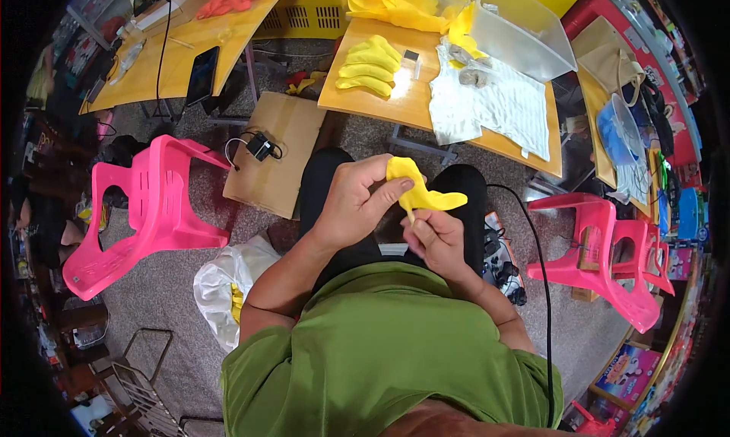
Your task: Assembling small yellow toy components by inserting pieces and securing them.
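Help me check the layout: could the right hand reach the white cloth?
Probably yes: the way over the right knee to the white cloth looks free, but the right hand holds a yellow piece.

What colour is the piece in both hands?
The held piece is yellow, shown in the head view.

Pink chairs (156,212) on grey floor (171,296)

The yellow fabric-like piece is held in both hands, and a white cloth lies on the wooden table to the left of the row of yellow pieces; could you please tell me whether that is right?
Not quite: the head view shows the white cloth to the right of the row of yellow pieces on the wooden table. The left hand and right hand do both hold the yellow fabric-like piece.
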`<action>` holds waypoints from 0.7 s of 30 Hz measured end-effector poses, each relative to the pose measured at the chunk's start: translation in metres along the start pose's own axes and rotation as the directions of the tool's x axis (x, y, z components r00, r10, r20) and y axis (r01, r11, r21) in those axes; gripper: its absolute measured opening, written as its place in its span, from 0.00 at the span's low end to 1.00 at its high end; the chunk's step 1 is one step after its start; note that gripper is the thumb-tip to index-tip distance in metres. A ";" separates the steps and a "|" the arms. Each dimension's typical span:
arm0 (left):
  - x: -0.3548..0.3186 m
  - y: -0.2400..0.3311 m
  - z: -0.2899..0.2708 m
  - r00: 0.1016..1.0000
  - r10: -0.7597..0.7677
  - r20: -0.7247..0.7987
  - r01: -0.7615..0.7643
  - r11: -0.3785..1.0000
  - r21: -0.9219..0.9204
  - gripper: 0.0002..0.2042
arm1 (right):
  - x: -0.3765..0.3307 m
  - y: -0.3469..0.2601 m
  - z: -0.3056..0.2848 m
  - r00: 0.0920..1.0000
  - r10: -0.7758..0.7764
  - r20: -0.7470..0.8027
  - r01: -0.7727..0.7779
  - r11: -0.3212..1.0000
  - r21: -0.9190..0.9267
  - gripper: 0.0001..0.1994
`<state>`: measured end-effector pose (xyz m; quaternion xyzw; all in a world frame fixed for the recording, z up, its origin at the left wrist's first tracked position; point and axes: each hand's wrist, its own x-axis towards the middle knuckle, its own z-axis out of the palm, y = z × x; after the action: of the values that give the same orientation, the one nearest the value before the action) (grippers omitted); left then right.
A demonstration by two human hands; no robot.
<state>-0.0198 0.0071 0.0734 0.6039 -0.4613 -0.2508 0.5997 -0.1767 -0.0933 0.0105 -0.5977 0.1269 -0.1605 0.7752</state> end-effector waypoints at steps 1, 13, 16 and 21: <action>0.000 -0.005 0.003 1.000 -0.012 -0.018 0.011 0.998 -0.058 0.12 | 0.001 0.002 -0.002 1.000 0.000 0.002 0.000 1.000 -0.002 0.08; 0.001 -0.009 0.008 0.980 0.123 -0.154 -0.146 0.977 -0.154 0.17 | 0.000 0.001 -0.002 0.987 -0.137 -0.085 0.131 0.989 -0.072 0.07; 0.000 -0.008 0.011 0.968 0.132 -0.215 -0.176 0.964 -0.200 0.15 | -0.001 -0.003 -0.002 0.997 -0.010 -0.075 0.020 0.990 0.137 0.07; -0.002 -0.010 0.019 0.959 0.074 -0.272 -0.167 0.926 -0.338 0.14 | -0.002 0.006 -0.003 0.999 0.007 0.034 -0.018 0.943 0.332 0.08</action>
<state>-0.0348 -0.0019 0.0604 0.4820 -0.3637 -0.2134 0.7680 -0.1793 -0.0941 0.0041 -0.4601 0.0894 -0.1652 0.8678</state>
